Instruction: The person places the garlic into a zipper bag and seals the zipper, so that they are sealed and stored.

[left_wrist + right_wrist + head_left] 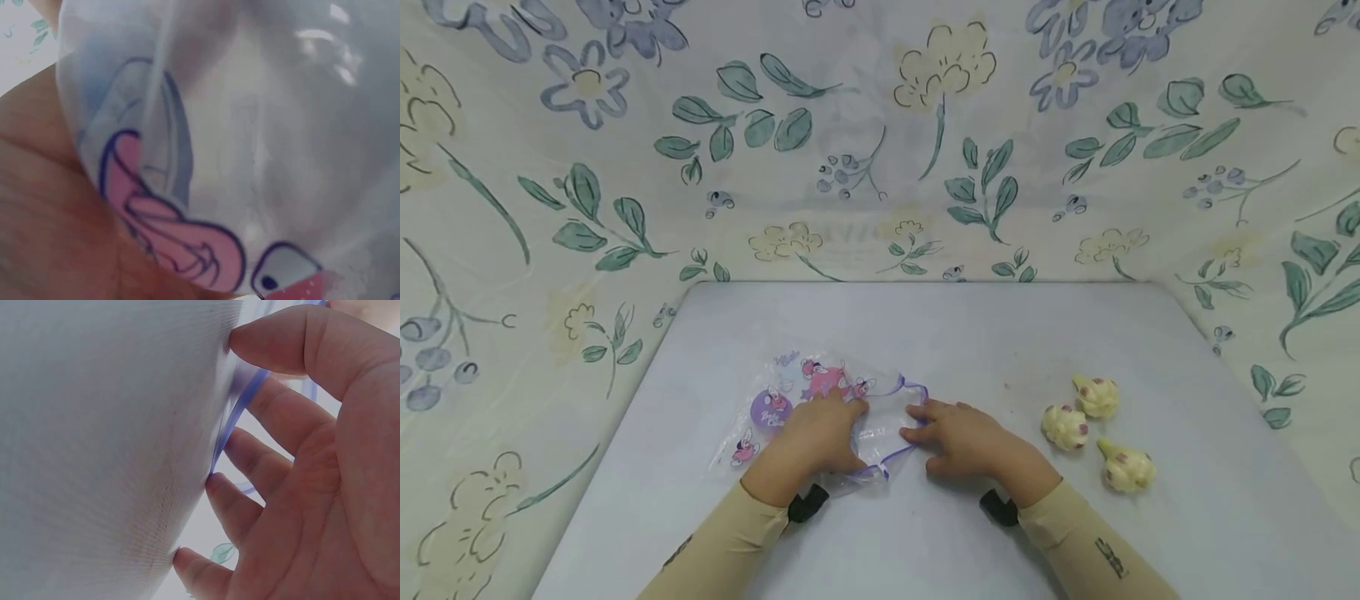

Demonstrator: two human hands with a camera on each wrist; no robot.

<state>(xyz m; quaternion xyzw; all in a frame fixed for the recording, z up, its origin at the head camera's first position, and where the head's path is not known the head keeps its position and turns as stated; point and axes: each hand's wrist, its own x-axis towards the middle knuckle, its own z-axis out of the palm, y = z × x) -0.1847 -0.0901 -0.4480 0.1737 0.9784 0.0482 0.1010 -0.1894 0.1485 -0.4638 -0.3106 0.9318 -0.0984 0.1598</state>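
A clear plastic zip bag with a purple-edged mouth and pink and purple cartoon prints lies on the table, mouth towards the right. My left hand rests on the bag near its mouth, thumb and fingers spread. In the left wrist view the clear film covers most of the palm. My right hand touches the purple edge with its fingertips. In the right wrist view the spread fingers reach the tabletop along the purple strip. Whatever the bag might hold cannot be made out.
Three pale yellow garlic bulbs with purplish spots, one at the back, one at the left and one in front, lie right of my right hand. Floral cloth surrounds the white table at the back and sides.
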